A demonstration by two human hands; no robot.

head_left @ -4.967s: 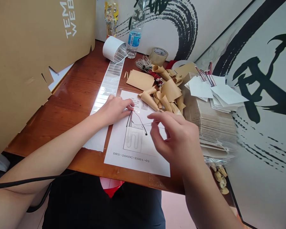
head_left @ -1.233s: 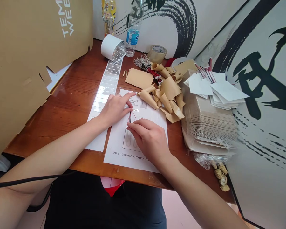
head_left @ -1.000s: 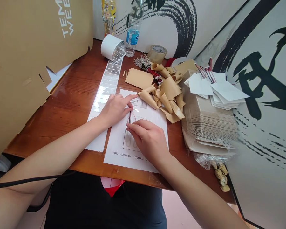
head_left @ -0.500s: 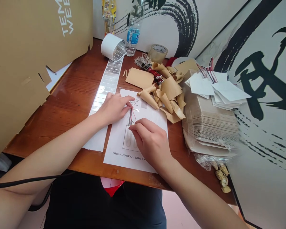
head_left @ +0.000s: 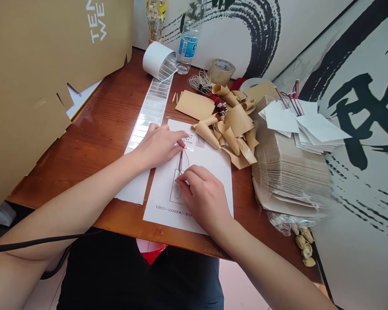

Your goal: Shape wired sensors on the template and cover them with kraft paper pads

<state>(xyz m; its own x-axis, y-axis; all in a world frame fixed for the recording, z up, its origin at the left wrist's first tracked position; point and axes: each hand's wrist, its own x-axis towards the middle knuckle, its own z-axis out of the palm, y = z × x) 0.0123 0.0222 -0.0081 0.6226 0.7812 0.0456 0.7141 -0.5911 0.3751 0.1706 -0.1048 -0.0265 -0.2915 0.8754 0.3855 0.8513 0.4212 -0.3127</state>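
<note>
A white printed sheet (head_left: 163, 193) with a line drawing and a code at its foot lies on the wooden table (head_left: 97, 137). On it lies a thin red and black wire (head_left: 182, 158). My left hand (head_left: 158, 144) rests on the sheet's top, its fingertips pressed down on the wire's upper end. My right hand (head_left: 203, 200) lies lower on the sheet, fingers curled and pressed onto the wire over the drawing. What is under the right fingers is hidden.
A label roll (head_left: 158, 60) with its strip unrolled lies left of the sheet. Behind stand a water bottle (head_left: 189, 38), a tape roll (head_left: 222, 71), a wire bundle (head_left: 198, 82), curled brown paper (head_left: 233, 129). A brown sheet stack (head_left: 291, 172) is right, a cardboard wall (head_left: 35, 73) left.
Five seconds ago my right hand was raised above the sheet with the wire loose. It came down onto the wire and has slid a little toward me along the drawing. The left hand stayed.
</note>
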